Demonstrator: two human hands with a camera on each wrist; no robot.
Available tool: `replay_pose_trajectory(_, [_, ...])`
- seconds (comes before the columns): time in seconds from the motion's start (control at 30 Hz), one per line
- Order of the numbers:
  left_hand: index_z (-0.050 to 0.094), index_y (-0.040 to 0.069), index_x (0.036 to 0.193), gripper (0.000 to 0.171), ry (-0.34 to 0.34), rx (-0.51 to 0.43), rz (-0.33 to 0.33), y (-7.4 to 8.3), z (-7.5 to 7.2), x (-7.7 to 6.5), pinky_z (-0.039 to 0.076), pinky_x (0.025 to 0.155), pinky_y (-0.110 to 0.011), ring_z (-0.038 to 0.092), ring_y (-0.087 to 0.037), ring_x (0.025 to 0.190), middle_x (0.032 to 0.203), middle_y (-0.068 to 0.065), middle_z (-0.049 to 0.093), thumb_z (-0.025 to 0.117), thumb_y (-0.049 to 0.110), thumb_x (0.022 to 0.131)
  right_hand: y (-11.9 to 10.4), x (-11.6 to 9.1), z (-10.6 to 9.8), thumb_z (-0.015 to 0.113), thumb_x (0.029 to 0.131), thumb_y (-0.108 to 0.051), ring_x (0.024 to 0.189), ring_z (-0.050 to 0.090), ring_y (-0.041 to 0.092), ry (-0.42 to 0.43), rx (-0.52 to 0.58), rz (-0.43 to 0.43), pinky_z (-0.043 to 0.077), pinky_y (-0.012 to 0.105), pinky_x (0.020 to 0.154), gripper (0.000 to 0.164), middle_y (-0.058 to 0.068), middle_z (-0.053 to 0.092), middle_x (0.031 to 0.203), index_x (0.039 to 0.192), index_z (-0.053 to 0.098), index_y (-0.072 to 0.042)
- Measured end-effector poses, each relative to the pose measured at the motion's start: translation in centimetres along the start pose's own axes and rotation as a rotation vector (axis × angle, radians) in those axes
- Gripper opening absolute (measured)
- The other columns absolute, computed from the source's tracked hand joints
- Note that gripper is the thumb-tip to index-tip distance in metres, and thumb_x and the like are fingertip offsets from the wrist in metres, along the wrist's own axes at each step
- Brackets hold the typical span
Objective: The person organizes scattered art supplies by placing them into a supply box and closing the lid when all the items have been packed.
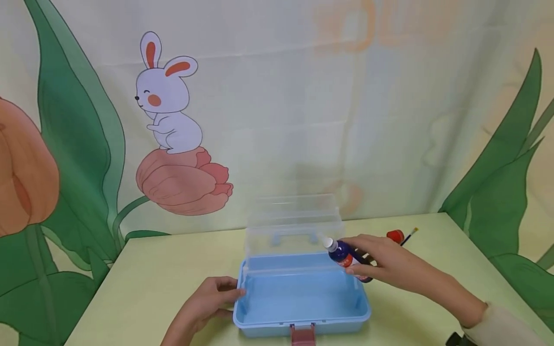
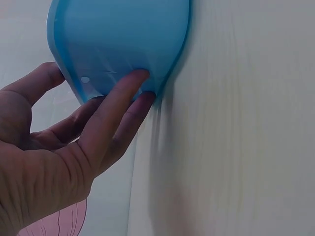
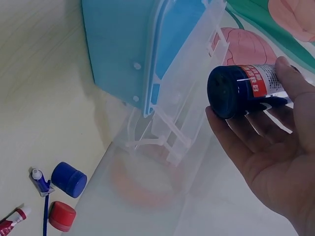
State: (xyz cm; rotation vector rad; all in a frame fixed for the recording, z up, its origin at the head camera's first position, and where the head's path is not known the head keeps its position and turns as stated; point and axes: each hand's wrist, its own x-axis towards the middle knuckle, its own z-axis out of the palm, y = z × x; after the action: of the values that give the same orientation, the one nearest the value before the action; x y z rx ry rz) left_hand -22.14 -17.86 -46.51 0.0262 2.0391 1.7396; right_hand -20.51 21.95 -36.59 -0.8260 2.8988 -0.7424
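A light blue plastic box (image 1: 264, 330) sits on the table with its clear lid (image 1: 292, 221) raised at the back. Its inside is bare, and a dusky pink latch (image 1: 303, 335) hangs at the front. My left hand (image 1: 207, 302) grips the box's left end, with fingertips (image 2: 140, 76) on the blue wall in the left wrist view. Over the box's right rear corner, my right hand (image 1: 389, 259) holds a dark blue bottle (image 1: 339, 253) with a white cap and a red-and-white label. The bottle is tilted, cap toward the left, its base (image 3: 224, 93) showing in the right wrist view.
Right of the box lie a red jar (image 3: 62, 216), a blue jar (image 3: 69, 179), a small blue tube (image 3: 39, 179), a red tube (image 3: 12, 221) and a paintbrush (image 1: 409, 236). A printed curtain (image 1: 277, 120) hangs along the table's back edge.
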Motion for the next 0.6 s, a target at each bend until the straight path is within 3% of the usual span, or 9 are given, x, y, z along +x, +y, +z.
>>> replay_pose_trajectory(0.27, [0.050,-0.012,0.122,0.050,-0.002,-0.013,-0.015,-0.3,-0.1,0.1,0.056,0.074,-0.047,0.064,-0.025,0.095,0.113,-0.020,0.059,0.070,0.018,0.086,-0.7,0.6,0.0,0.057,0.085,-0.058,0.069,0.056,-0.001,-0.090,-0.030,-0.076,0.050,0.019,0.062,0.063,-0.016,0.063,0.088,0.128,0.058,-0.013])
replay_pose_trajectory(0.6, [0.050,-0.012,0.123,0.055,-0.010,-0.024,-0.006,-0.3,-0.2,0.2,0.056,0.074,-0.047,0.064,-0.026,0.096,0.114,-0.021,0.059,0.072,0.021,0.085,-2.1,2.5,-1.4,0.058,0.082,-0.063,0.056,0.052,-0.003,-0.208,-0.200,-0.162,0.047,0.014,0.053,0.065,-0.012,0.065,0.078,0.117,0.065,-0.010])
